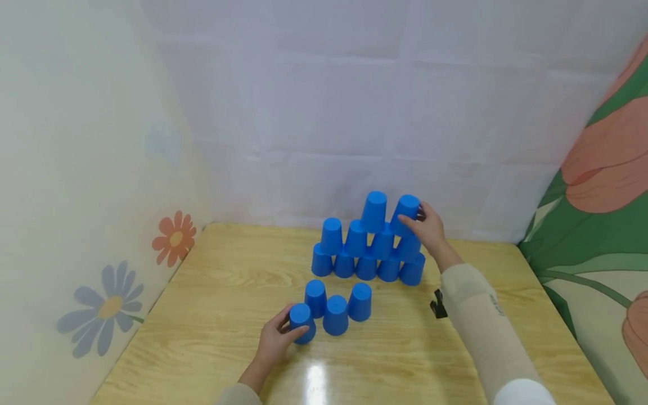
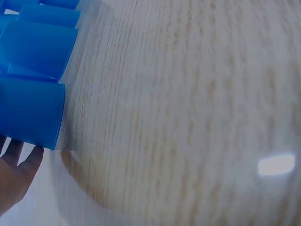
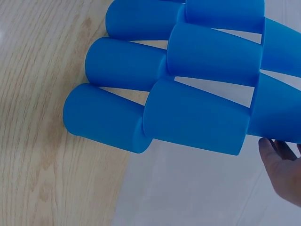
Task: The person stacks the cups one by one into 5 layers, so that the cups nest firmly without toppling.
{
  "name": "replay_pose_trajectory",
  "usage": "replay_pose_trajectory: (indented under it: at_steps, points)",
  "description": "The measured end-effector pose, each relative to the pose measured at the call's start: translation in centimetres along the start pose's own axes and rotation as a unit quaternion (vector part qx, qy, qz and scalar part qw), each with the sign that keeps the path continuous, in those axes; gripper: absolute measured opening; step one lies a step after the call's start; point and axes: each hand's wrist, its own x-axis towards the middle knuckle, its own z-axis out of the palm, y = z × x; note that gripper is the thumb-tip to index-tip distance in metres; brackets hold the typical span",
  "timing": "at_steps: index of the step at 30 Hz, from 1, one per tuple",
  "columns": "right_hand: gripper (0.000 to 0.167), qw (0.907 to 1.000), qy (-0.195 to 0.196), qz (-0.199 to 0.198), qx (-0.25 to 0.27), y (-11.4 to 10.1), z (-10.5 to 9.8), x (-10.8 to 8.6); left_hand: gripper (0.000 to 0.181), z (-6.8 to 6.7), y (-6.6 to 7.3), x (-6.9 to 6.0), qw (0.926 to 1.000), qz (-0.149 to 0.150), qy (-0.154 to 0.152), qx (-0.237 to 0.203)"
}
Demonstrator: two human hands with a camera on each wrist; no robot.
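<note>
My right hand (image 1: pixel 429 229) grips an upside-down blue cup (image 1: pixel 406 208) at the right of the stack's third tier; thumb and fingers lie on its sides. In the right wrist view this cup (image 3: pixel 277 108) rests against the second-tier cup (image 3: pixel 200 117) below. Another cup (image 1: pixel 374 212) stands to its left on the same tier. Nearer the front, my left hand (image 1: pixel 273 342) holds an upside-down blue cup (image 1: pixel 301 323) on or close to the table. Three more upside-down cups, among them a front one (image 1: pixel 336 316), stand just beside it.
The lower tiers hold several blue cups, such as the bottom left one (image 1: pixel 321 261), on a wood-grain table (image 1: pixel 243 270). Behind the stack hangs a white cloth (image 1: pixel 304 112). A small black object (image 1: pixel 438 305) lies beside the right forearm. Flower-patterned walls flank the table.
</note>
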Motion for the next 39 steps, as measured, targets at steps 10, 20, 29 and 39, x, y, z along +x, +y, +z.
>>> replay_pose_trajectory:
  at_steps: [10,20,29,39]
  points:
    - [0.075,0.9991,0.026,-0.028,0.018,1.2,-0.1,0.3,0.06,-0.2,0.1,-0.3,0.9999,-0.007,-0.003,-0.011]
    - [0.078,0.9959,0.039,-0.065,0.049,7.7,-0.3,3.7,0.059,-0.6,0.1,-0.2,0.9999,-0.011,0.004,0.002]
    - [0.069,0.9935,0.055,-0.084,0.054,6.1,-0.6,0.7,0.058,-2.0,1.4,0.5,0.9997,0.017,0.013,-0.009]
    - [0.063,0.9942,0.053,-0.071,0.061,1.8,-0.2,-4.2,0.06,-3.7,3.6,2.7,0.9987,0.048,0.02,0.003]
